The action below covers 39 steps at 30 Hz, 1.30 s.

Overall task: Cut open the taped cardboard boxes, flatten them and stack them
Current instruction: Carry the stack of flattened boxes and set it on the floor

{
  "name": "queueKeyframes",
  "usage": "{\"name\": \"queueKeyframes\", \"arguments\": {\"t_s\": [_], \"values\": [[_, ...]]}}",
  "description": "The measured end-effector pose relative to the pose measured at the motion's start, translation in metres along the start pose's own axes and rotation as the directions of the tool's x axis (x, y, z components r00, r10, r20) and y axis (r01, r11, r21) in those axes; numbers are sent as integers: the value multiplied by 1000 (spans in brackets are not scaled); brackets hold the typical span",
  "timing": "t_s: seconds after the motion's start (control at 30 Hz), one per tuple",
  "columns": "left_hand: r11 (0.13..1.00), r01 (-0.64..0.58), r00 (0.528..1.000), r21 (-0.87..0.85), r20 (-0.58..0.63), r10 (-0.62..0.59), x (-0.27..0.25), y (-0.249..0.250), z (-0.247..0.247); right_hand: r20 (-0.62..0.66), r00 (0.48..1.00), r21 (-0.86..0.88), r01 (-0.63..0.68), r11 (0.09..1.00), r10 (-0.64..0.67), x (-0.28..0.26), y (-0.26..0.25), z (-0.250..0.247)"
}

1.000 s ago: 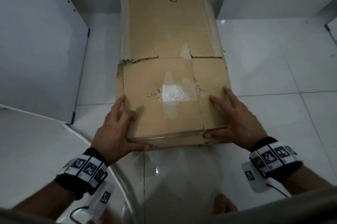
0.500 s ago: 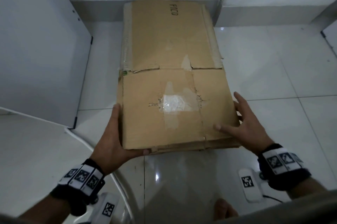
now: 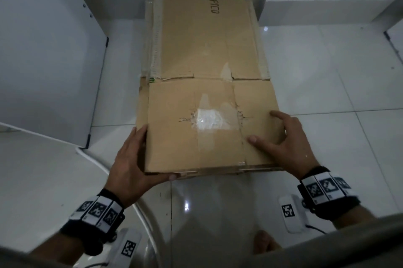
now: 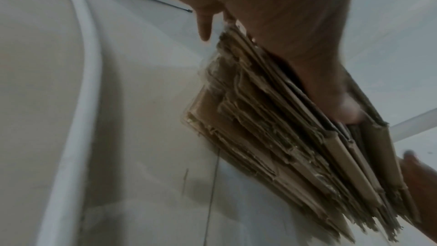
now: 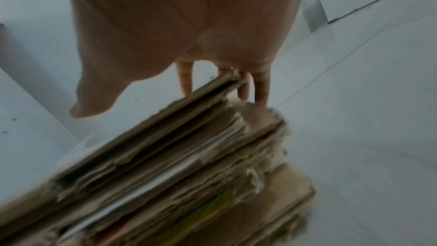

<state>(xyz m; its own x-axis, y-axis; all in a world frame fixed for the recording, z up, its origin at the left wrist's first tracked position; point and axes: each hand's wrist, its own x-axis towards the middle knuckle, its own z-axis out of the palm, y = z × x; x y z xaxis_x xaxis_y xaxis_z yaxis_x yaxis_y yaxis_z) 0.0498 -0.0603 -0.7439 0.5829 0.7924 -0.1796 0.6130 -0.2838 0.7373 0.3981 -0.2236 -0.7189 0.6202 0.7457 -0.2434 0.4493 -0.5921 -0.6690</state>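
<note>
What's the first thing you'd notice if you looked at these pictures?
A stack of flattened cardboard lies in the middle of the shiny white floor, its far end near the wall. A shiny tape patch sits on the top sheet. The left hand holds the near left corner and the right hand rests on the right side.
</note>
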Motion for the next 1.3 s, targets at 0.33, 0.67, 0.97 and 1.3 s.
{"name": "queueKeyframes", "arguments": {"t_s": [0.33, 0.67, 0.97, 1.3], "values": [[776, 351, 936, -525, 221, -273, 59, 4, -19, 200, 963, 264, -231, 936, 181, 23, -2, -6], [905, 279, 942, -321, 275, -193, 49, 16, -20, 311, 947, 169, -142, 975, 84, 22, -2, -12], [753, 473, 880, -457, 212, -425, 108, 19, -57, 243, 947, 138, -249, 959, 211, 78, -25, -24], [832, 534, 836, -152, 244, -491, 196, 56, -72, 260, 921, 20, -305, 952, 290, 161, -55, -41]]}}
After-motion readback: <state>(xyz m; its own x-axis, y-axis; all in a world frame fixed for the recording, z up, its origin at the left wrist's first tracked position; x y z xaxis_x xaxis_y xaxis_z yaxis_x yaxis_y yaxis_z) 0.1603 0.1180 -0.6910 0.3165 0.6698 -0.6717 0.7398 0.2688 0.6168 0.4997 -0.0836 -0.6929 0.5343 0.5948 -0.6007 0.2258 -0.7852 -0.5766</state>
